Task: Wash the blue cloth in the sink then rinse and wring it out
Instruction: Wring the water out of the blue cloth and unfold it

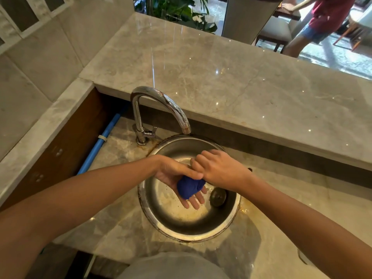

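1. The blue cloth (190,187) is bunched into a tight wad, and I see it held above the bowl of the round steel sink (229,224), near the middle, clear of the metal.
2. My left hand (177,178) lies palm up under the wad, fingers stretched out flat toward the drain plug (218,196), thumb laid over the top of the cloth; so it cradles rather than clamps.
3. My right hand (218,168) comes over from the other side, knuckles up, fingers curled. It seems to press on the far end of the wad, though I cannot tell how much cloth it actually pinches (its fingertips are hidden).
4. I judge the cloth soft and light, heavier if soaked, and likely slippery with any soap in it. It will squash and twist freely, with no stiff edge to grab.
5. For wringing I would take one end in each fist and twist opposite ways, keeping it low over the bowl so drips fall inside.
6. The curved tap (161,101) stands behind the sink, its spout over the far rim; I see no water running from it.
7. A marble counter (231,81) surrounds everything, with a blue pipe (96,148) running along the left.
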